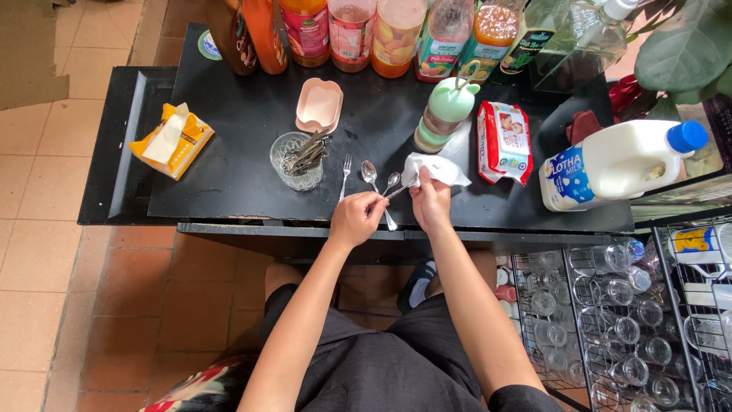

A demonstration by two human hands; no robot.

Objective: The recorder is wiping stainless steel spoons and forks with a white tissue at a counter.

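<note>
My left hand [354,220] pinches the handle of a small metal spoon [392,182] over the front of the black table [229,145]. My right hand [431,200] grips a white wipe [436,166] and presses it around the spoon's stem. Flat on the table just beyond my hands lie a larger spoon [370,174] and, to its left, a fork [345,175]. A clear glass cup [296,161] full of cutlery stands further left.
A row of juice bottles [351,30] lines the back edge. A pink dish [319,104], a green-lidded stacked container [444,114], a wipes pack [504,141], a milk jug [621,162] and a yellow tissue pack [172,140] are spread about. Wire racks of glasses [610,320] stand right.
</note>
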